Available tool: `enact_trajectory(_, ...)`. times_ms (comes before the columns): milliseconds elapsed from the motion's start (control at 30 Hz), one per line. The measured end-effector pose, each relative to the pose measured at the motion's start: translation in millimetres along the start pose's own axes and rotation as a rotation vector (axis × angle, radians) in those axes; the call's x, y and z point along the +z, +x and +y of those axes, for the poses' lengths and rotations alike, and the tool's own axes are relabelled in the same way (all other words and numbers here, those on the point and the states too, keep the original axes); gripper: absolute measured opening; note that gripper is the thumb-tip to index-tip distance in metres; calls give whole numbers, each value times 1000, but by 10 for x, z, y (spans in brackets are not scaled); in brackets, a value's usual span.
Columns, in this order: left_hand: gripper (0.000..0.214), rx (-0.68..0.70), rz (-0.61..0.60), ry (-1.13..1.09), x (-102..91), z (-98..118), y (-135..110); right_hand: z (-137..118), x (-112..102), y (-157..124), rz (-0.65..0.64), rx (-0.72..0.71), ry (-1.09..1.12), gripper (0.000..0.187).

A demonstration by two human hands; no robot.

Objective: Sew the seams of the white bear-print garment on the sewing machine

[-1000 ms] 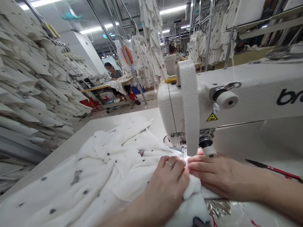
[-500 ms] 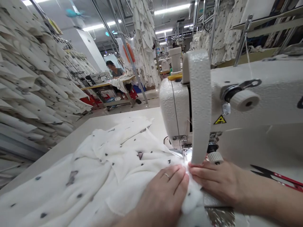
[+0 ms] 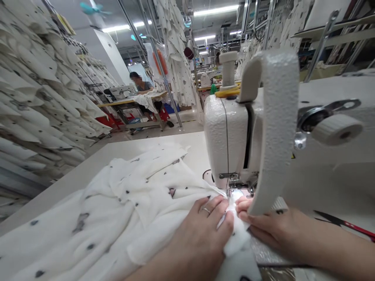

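A white sewing machine stands on the table, its needle area just above my fingertips. White fabric with small dark prints lies spread to the left and runs under the machine's foot. My left hand, wearing a ring, lies on the fabric with fingers pressed together, holding the cloth down just left of the needle. My right hand rests on the fabric edge right of the needle, fingers close together and pinching the cloth; the machine's white guard partly hides it.
Red-handled scissors lie on the table at the right. Stacks of folded printed cloth rise at the left. Garments hang on racks behind. Another person sits at a far sewing table.
My head has moved closer and lower toward the needle, so the machine looks larger. Both hands stay at the needle on the fabric, shifted slightly.
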State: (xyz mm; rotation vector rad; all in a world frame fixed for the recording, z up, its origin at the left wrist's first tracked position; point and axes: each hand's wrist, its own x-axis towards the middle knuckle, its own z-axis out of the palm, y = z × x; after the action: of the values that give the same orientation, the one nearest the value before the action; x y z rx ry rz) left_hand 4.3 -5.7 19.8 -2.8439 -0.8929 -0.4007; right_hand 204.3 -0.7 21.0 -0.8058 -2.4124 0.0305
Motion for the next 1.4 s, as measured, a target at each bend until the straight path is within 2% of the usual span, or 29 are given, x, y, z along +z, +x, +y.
enact_trajectory(200, 38, -42, -52, -2, -47, -77, 62, 42, -11, 26, -25, 2, -175, 31)
enact_trajectory(367, 35, -11, -140, -40, -70, -177, 91, 115, 15, 64, -111, -15, -144, 26)
enact_trajectory(533, 31, 23, -155, -46, -103, -214, 119, 120, 26, 108, 2, -98, -138, 33)
enact_trajectory(600, 29, 20, -156, -22, -122, -193, 142, 98, 22, 99, -1, -99, -148, 34)
enact_trajectory(700, 26, -25, -215, 54, -171, -99, 183, 63, 22, 71, -84, -18, -125, 29)
enact_trajectory(800, 31, -158, -245, 163, -238, 42, 181, 49, 18, 63, -162, 46, -88, 23)
enact_trajectory(900, 34, -364, -135, 229, -298, 178, 99, 60, -2, 87, -177, 77, -52, 22)
enact_trajectory(967, 29, -484, 24, 140, -308, 259, 19, 79, -18, 102, -168, 86, -30, 24)
enact_trajectory(1033, 21, -530, 193, -23, -275, 334, -54, 102, -28, 101, -166, 77, -13, 24)
enact_trajectory(1133, 17, -415, 364, -162, -160, 404, -127, 141, -20, 69, -160, 39, -9, 22)
enact_trajectory(1200, 16, -259, 398, -148, -91, 394, -161, 165, -4, 44, -147, 2, -25, 21)
enact_trajectory(1300, 14, -80, 270, -130, -71, 293, -222, 183, 12, 25, -138, -54, -64, 21)
enact_trajectory(1400, 12, -26, 136, -160, -136, 179, -279, 177, 2, 37, -158, -104, -98, 21)
